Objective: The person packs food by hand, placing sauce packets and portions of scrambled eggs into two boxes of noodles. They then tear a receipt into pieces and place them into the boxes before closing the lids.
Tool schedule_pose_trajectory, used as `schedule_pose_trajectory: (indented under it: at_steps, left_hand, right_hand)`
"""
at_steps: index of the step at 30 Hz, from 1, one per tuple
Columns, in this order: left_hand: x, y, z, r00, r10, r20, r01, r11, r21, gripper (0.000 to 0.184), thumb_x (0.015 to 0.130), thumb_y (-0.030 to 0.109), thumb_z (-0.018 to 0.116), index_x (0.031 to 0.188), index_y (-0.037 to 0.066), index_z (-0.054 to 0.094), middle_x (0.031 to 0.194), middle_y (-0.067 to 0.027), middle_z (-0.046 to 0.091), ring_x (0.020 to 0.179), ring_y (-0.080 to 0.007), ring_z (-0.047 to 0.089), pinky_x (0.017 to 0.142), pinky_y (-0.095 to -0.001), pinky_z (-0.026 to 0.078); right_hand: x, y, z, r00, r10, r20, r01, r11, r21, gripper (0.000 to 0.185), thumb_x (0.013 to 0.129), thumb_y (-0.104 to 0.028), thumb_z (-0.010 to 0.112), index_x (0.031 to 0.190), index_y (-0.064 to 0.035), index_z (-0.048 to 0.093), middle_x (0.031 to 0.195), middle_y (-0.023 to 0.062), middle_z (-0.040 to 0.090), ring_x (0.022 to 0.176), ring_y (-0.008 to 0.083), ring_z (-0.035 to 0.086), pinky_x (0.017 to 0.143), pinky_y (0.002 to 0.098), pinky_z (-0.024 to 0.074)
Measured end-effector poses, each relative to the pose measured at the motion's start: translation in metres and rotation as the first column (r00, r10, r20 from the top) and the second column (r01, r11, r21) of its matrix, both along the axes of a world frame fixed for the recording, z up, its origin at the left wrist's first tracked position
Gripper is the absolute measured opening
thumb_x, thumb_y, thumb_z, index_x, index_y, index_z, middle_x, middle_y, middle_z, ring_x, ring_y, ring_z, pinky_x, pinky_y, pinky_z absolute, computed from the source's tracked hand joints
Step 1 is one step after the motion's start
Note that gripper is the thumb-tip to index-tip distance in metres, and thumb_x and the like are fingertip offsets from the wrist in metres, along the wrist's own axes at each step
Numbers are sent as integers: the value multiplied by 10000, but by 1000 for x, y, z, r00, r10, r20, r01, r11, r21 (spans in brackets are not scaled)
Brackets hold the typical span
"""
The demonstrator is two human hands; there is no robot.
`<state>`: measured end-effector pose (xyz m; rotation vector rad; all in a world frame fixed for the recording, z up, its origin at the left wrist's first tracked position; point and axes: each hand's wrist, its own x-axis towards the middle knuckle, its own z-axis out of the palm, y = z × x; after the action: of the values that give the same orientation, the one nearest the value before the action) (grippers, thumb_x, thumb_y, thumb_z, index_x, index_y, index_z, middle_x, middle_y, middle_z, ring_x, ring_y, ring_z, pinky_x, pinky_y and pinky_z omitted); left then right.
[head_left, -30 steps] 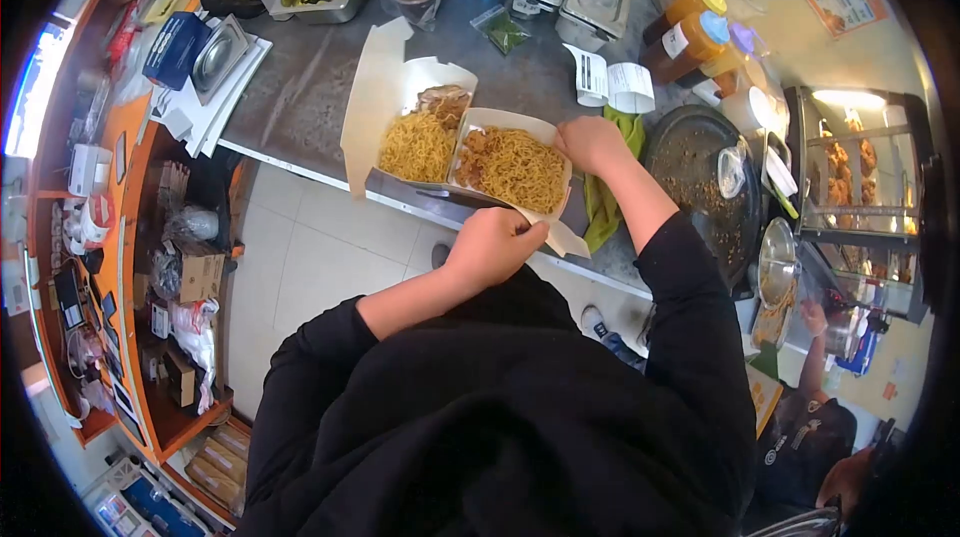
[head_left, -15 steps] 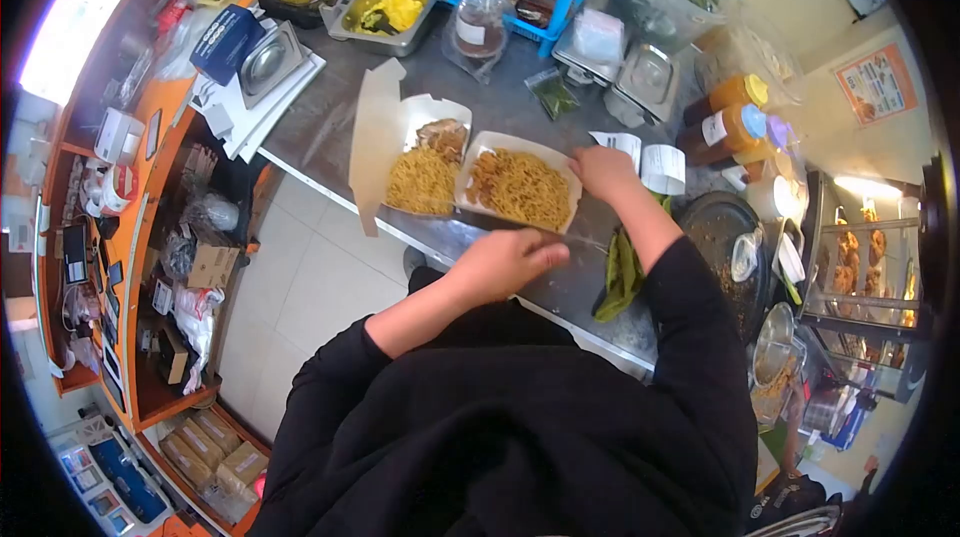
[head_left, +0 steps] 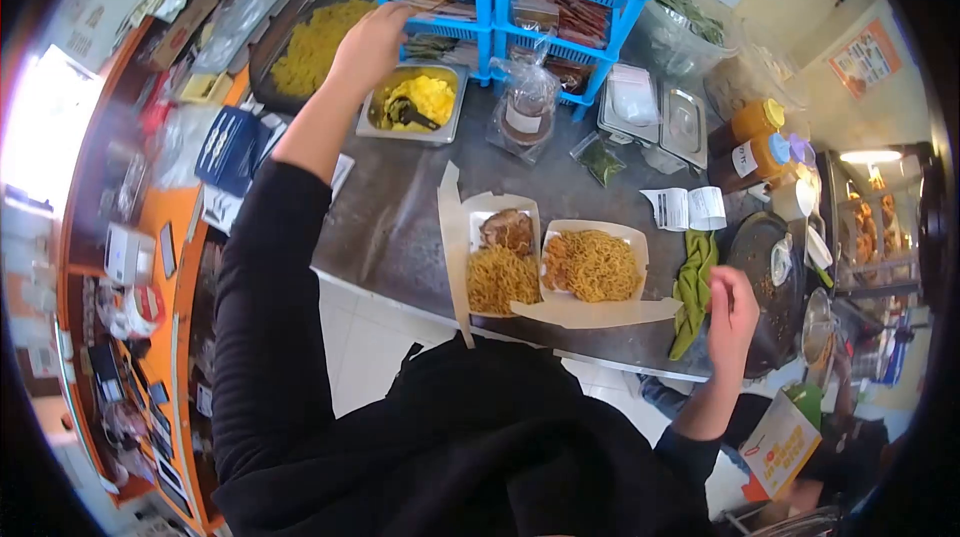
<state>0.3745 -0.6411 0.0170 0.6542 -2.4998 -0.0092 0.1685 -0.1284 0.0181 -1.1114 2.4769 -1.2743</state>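
Note:
My left hand (head_left: 368, 45) is stretched out to the blue plastic basket rack (head_left: 494, 12), its fingers extended at the upper left basket beside flat packets. My right hand (head_left: 733, 315) hovers at the counter's front edge by a crumpled green cloth (head_left: 696, 289), fingers loosely bent and apart, holding nothing. Between the arms stand two open paper food boxes. The left box (head_left: 450, 247) holds noodles (head_left: 503, 280) with a browned piece of meat (head_left: 507, 229) on top. In the right box (head_left: 640, 313) are noodles (head_left: 603, 265) with crispy pieces; its lid flap lies toward me.
Behind the boxes are a metal pan (head_left: 448, 130) of yellow food with a black spoon, a bagged dark tub (head_left: 524, 117) and a green packet (head_left: 600, 159). Paper slips (head_left: 688, 207), sauce bottles (head_left: 745, 159) and a black tray (head_left: 770, 277) stand right. Another person holds a printed box (head_left: 780, 445) lower right.
My left hand has gone from the right box up to the blue rack. My right hand has left that box and drawn back rightward. The right box's flap now lies toward me. The view has shifted.

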Motion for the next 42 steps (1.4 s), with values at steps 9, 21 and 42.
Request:
schedule_pose_trajectory:
  at_steps: [9, 21, 42]
  left_hand:
    - [-97, -144, -31, 870, 6, 493, -51, 996, 78, 327, 865, 167, 537, 1177, 105, 611, 1207, -173, 602, 1085, -326, 590, 889, -422, 490]
    - [-94, -133, -31, 891, 56, 451, -66, 998, 5, 230, 795, 148, 594, 994, 43, 637, 989, -252, 638, 915, -401, 628, 788, -481, 509]
    - [7, 112, 134, 644, -662, -384, 749, 444, 491, 118, 925, 136, 614, 965, 27, 638, 889, 25, 622, 760, -42, 548, 659, -198, 449]
  right_hand:
    - [97, 91, -20, 940, -332, 80, 328, 943, 51, 171, 987, -129, 502, 1071, 3, 571, 902, 17, 563, 694, 49, 482, 596, 185, 388]
    - [147, 65, 0, 910, -405, 91, 401, 914, 56, 101, 936, -59, 530, 933, -3, 615, 796, 55, 575, 622, 109, 497, 567, 227, 418]
    - [155, -71, 42, 996, 86, 32, -59, 867, -496, 204, 890, -31, 577, 1086, 18, 610, 994, 120, 662, 883, 181, 624, 798, 276, 478]
